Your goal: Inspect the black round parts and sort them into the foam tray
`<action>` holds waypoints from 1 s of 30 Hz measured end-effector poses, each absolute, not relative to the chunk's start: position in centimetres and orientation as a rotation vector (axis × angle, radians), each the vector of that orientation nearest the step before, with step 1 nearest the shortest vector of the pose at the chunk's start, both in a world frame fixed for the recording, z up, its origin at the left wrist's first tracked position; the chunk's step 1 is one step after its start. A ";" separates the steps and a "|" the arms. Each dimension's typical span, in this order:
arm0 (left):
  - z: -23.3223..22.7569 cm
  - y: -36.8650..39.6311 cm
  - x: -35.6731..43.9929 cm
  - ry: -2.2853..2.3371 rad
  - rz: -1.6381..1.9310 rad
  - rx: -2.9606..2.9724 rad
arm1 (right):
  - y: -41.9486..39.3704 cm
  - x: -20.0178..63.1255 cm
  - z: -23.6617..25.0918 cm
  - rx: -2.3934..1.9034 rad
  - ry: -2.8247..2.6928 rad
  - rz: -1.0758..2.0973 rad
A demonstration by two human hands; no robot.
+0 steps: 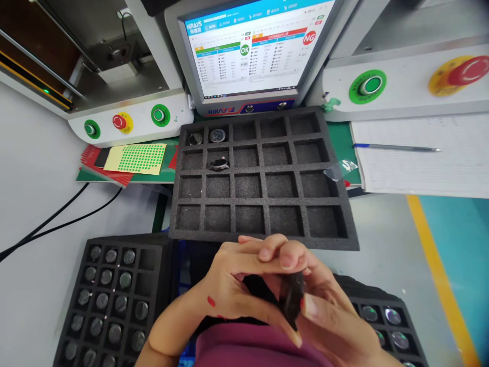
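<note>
We look down on a pale grey worktable (pixel 34 204), with two black cables (pixel 57 216) trailing across its left side and a yellow floor stripe (pixel 439 270) with blue-green floor beyond it on the right. Up top stands a grey machine (pixel 153 66) with green and red buttons on its front ledge, and between its two halves a monitor (pixel 248 46) glows with a white screen showing a green OK mark and a red NG mark. To the right lies a white ruled sheet (pixel 420 158) with a pen (pixel 397 148) across it.

In the middle sits a big black foam tray (pixel 263 196); most of its pockets are bare, and three small round parts rest in the upper left pockets. At lower left we see a second foam tray (pixel 153 285) packed with round silver-faced discs, and a third tray (pixel 382 300) pokes out at lower right behind the hands. A yellow sticker sheet (pixel 135 158) of green dots lies left of the big tray.

Now the hands, close to the body, just below the big tray. Our left hand (pixel 233 290) and right hand (pixel 324 311) meet around a small black part (pixel 292 300), held on edge; fingers of both hands are closed on it, the left thumb along its lower side.
</note>
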State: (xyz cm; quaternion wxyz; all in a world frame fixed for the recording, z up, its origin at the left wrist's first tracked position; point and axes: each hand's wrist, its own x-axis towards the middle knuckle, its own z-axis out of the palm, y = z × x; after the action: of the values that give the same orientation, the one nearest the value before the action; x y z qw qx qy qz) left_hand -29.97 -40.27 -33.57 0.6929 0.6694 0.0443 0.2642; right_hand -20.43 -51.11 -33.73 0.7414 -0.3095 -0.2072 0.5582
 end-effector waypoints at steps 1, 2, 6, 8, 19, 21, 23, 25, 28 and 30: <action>-33.7 -40.3 -29.9 0.100 0.601 1.473 | -51.0 -20.6 -33.9 -0.663 -0.439 1.218; -33.8 -40.3 -29.9 0.104 0.605 1.454 | -50.9 -20.8 -34.1 -0.653 -0.424 1.213; -34.4 -40.5 -29.9 0.105 0.549 1.365 | -51.0 -21.2 -34.2 -0.679 -0.388 1.164; -34.8 -40.8 -29.8 0.089 0.509 1.252 | -51.1 -21.2 -34.1 -0.724 -0.364 1.127; -34.5 -41.8 -30.6 0.285 0.517 1.143 | -50.4 -21.4 -33.3 -0.917 -0.192 1.073; -33.8 -41.9 -30.9 0.320 0.516 1.307 | -50.4 -21.7 -33.3 -0.872 -0.176 1.052; -33.0 -42.1 -31.0 0.348 0.541 1.461 | -50.3 -22.1 -33.3 -0.850 -0.191 1.004; -32.3 -42.3 -31.1 0.369 0.563 1.575 | -50.3 -22.3 -33.2 -0.846 -0.221 0.966; -31.7 -42.8 -31.1 0.403 0.592 1.707 | -50.6 -22.2 -32.9 -0.866 -0.295 0.937; -31.6 -43.1 -31.2 0.425 0.617 1.774 | -50.9 -22.0 -32.6 -0.892 -0.340 0.924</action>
State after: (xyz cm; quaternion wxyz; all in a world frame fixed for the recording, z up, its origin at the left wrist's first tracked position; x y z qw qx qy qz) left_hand -31.18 -43.07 -31.61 0.5713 0.7560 0.1812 0.2631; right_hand -22.01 -50.87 -32.61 0.7874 -0.4141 -0.1576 0.4287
